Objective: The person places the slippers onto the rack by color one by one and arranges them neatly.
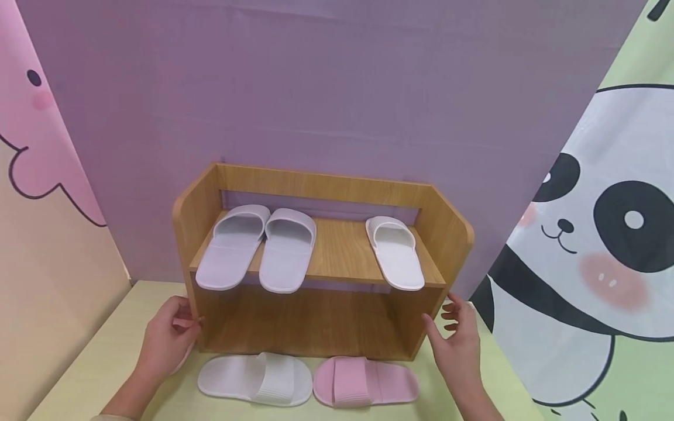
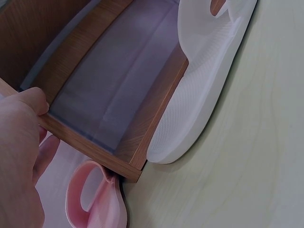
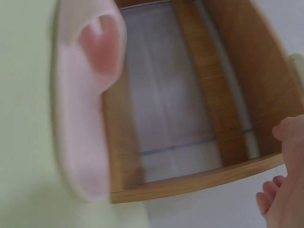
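Observation:
A small two-tier wooden shoe rack (image 1: pixel 326 318) stands between my hands. My left hand (image 1: pixel 167 336) pinches the front edge of its left side panel, thumb over the edge and fingers outside. On the other side, my right hand (image 1: pixel 458 342) has its thumb and fingers spread about the right side panel, thumb overlapping the edge and fingertips outside it. Three white slippers sit on the upper shelf: a left one (image 1: pixel 233 248), one beside it (image 1: pixel 288 251) and one (image 1: pixel 396 253) at the right end. The lower tier holds no slippers.
In front of the rack, a white slipper (image 1: pixel 231 377) and a pink slipper (image 1: pixel 389 383) lie sideways on the pale table (image 1: pixel 142 298). Another pink slipper (image 2: pixel 102 209) lies outside the rack's left panel. Behind is a purple cloth backdrop (image 1: pixel 337 88); a panda print covers the right wall.

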Demonstrator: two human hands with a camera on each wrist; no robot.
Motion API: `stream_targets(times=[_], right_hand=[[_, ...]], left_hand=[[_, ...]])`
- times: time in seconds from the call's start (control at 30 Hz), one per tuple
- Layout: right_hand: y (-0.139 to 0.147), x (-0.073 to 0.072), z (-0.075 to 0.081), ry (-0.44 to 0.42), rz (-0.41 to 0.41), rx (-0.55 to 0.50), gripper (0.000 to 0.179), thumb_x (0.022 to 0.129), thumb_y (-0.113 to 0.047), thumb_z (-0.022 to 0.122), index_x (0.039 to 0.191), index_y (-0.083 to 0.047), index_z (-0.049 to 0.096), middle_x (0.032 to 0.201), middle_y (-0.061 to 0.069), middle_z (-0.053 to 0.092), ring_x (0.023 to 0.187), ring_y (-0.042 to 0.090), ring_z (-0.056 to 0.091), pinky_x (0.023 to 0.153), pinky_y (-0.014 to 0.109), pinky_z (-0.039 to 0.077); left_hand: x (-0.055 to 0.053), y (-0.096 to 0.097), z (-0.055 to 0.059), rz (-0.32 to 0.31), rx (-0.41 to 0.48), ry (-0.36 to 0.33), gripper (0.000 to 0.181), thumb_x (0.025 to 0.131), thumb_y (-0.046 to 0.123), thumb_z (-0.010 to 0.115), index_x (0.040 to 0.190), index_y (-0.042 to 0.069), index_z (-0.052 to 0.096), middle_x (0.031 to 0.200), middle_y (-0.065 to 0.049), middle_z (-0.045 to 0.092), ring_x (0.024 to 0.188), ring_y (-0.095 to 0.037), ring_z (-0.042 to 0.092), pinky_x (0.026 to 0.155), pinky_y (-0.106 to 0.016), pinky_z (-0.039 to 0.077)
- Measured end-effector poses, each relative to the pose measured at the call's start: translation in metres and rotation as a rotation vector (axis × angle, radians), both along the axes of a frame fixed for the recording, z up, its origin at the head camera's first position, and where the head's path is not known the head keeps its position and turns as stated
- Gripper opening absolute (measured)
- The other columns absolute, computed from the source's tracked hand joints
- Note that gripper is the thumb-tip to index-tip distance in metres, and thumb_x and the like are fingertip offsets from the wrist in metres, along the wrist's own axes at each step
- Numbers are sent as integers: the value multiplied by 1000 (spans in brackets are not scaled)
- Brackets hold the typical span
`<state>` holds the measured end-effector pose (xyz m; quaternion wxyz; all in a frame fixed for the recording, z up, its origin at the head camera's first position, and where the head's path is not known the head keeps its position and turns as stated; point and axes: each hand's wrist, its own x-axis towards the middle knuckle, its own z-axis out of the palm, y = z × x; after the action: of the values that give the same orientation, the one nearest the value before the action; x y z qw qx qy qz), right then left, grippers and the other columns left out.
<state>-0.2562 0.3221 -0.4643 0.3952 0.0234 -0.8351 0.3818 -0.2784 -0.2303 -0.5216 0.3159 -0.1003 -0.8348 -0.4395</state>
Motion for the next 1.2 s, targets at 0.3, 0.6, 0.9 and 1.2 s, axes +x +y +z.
stream_targets(times=[0.3, 0.6, 0.9, 1.2], right_hand=[[1, -13, -23, 68, 15, -44, 50, 94, 3, 84, 140, 3, 63, 117, 12, 71, 104, 7, 62, 84, 9, 48], [-2, -16, -29, 50, -74, -75, 35, 96, 2, 84, 129, -3, 74, 111, 8, 77, 94, -6, 62, 77, 5, 50], [-8, -19, -31, 111, -91, -67, 28, 96, 5, 82, 122, -3, 76, 107, 8, 77, 90, -9, 61, 73, 5, 50], [-7, -23, -33, 131, -54, -85, 22, 96, 11, 75, 115, 2, 70, 102, 9, 73, 88, -2, 62, 71, 13, 52]], left_hand=[[0, -1, 1, 7, -6, -10, 36, 89, -9, 84, 118, 4, 67, 105, -7, 73, 87, -2, 66, 71, -13, 58], [1, 0, 1, 7, -9, -15, 35, 90, -7, 83, 118, 5, 67, 106, -7, 73, 88, -1, 66, 71, -15, 59], [6, 2, 5, 40, -28, -58, 36, 90, -8, 82, 119, 3, 65, 110, -10, 73, 91, -17, 73, 73, -18, 60], [23, 7, 13, 179, -97, -180, 25, 91, 5, 84, 110, 5, 67, 103, -10, 74, 92, -30, 75, 75, -36, 61]])
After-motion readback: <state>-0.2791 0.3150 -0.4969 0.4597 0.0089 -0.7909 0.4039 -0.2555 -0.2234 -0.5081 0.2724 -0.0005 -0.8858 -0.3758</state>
